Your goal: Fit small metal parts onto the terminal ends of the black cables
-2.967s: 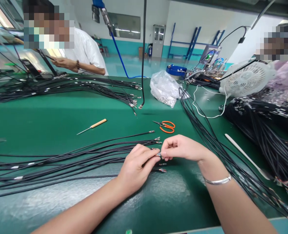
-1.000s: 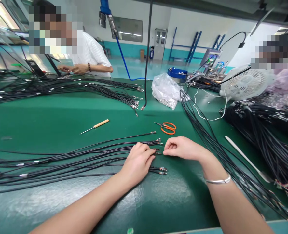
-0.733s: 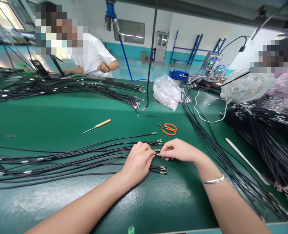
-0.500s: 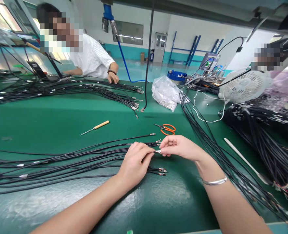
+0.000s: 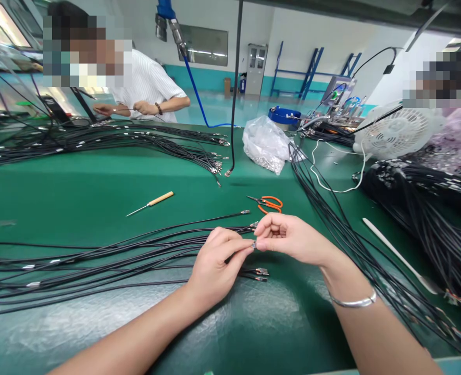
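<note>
Several black cables run in from the left across the green table, with metal connectors at their ends. My left hand lies over them, its thumb and fingers pinched on one cable near its tip. Between the fingertips of both hands shows a small metal connector. My right hand pinches that connector from the right, its other fingers curled; most of the connector is hidden. Just behind my right hand lie orange-handled scissors. An awl with a wooden handle rests farther left.
A co-worker across the table holds a cable. Black cable bundles lie at the back left and thick ones at right. Also there: a plastic bag of metal parts, a white fan, a white strip and a hanging cable.
My left fingertips have moved slightly right along the cable, covering more of the connector. The co-worker's hand has left the back bundle, and both their hands are now raised with a cable.
</note>
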The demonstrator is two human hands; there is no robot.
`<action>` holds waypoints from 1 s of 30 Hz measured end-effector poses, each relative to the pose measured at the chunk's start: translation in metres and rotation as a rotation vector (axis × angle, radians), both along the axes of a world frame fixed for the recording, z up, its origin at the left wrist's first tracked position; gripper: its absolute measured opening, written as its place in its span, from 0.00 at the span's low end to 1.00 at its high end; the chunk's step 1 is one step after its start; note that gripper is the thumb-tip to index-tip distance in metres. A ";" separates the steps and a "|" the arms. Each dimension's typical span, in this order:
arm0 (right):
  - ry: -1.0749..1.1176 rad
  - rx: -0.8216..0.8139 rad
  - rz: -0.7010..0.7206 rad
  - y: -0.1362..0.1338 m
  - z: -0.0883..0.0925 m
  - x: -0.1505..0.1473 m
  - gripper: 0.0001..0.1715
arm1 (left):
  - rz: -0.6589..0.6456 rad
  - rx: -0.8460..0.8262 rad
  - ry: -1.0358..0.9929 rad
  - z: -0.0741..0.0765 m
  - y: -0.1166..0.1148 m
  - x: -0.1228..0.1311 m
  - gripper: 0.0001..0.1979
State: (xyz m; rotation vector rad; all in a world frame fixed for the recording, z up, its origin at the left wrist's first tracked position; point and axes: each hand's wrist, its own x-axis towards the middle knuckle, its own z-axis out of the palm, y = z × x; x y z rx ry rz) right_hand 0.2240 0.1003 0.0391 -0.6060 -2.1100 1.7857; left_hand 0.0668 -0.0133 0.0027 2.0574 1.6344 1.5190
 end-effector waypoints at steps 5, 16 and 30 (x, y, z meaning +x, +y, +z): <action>-0.016 -0.004 -0.016 -0.002 0.003 -0.001 0.11 | 0.018 -0.026 -0.077 0.002 0.000 0.001 0.06; -0.034 -0.072 0.038 0.002 -0.003 -0.003 0.12 | 0.081 -0.120 -0.190 0.004 0.000 0.000 0.04; -0.135 0.049 0.041 0.004 -0.005 -0.001 0.11 | -0.001 -0.160 -0.045 -0.001 0.002 -0.005 0.06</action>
